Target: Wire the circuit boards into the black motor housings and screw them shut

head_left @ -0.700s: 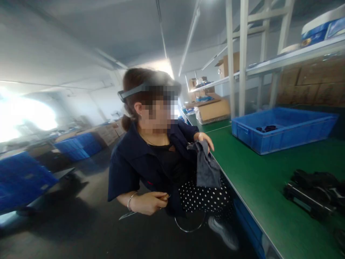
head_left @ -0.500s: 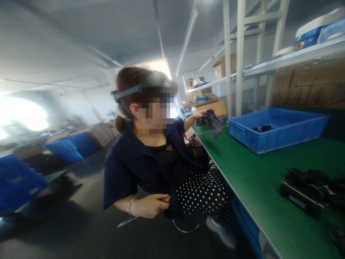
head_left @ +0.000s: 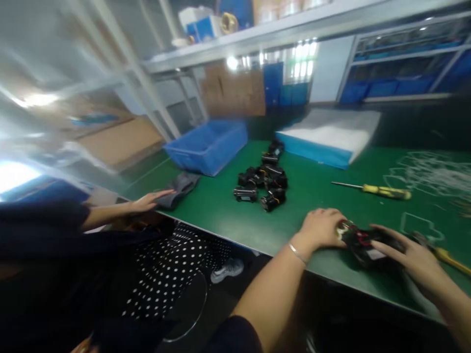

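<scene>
A black motor-like part with red and yellowish wires (head_left: 368, 247) is held between my two hands at the front edge of the green table (head_left: 228, 211). My left hand (head_left: 324, 228) curls against its wired end. Fingers of my right hand (head_left: 408, 250) wrap over its other end, beside a white label. Several similar black parts (head_left: 265, 181) lie in a group farther left. A yellow-handled screwdriver (head_left: 386, 191) rests behind my hands, and another yellow handle (head_left: 454, 262) shows at the right.
At left, a person's hand (head_left: 147, 201) touches a grey cloth (head_left: 180, 189) on the table. A blue bin (head_left: 209, 147) and a white-and-blue stack (head_left: 324, 135) stand behind. Tangled white ties (head_left: 437, 171) lie at right. A shelf (head_left: 257, 32) hangs above.
The view has swung right from the co-worker to the table. My hands and the held part have come into view. The person's grey cloth is now down on the table.
</scene>
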